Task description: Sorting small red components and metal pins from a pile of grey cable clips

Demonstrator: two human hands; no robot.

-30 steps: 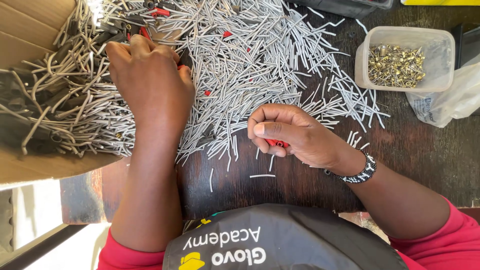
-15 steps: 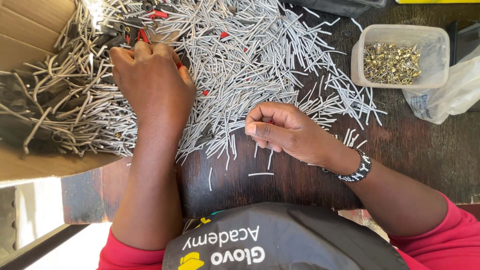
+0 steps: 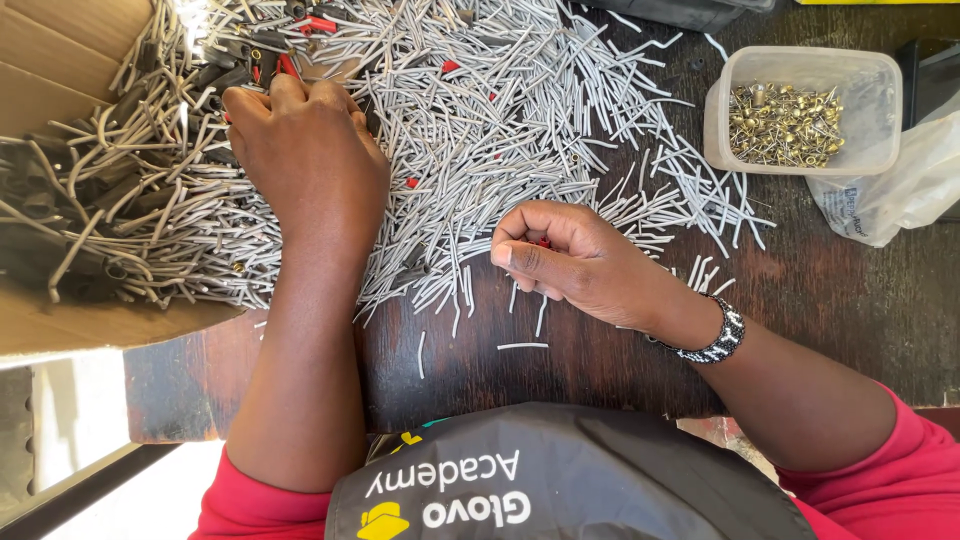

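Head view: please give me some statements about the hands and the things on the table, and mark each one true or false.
1. The left hand reaches into the pile of grey tubes. True.
2. The right hand lies flat and open. False: its fingers are curled, with a small red piece showing inside.
3. The clear plastic tub holds brass-coloured small parts. True.
4. The tub stands inside the cardboard box. False: it stands on the dark wooden table, at the far side from the box.
5. The right wrist wears a beaded bracelet. True.
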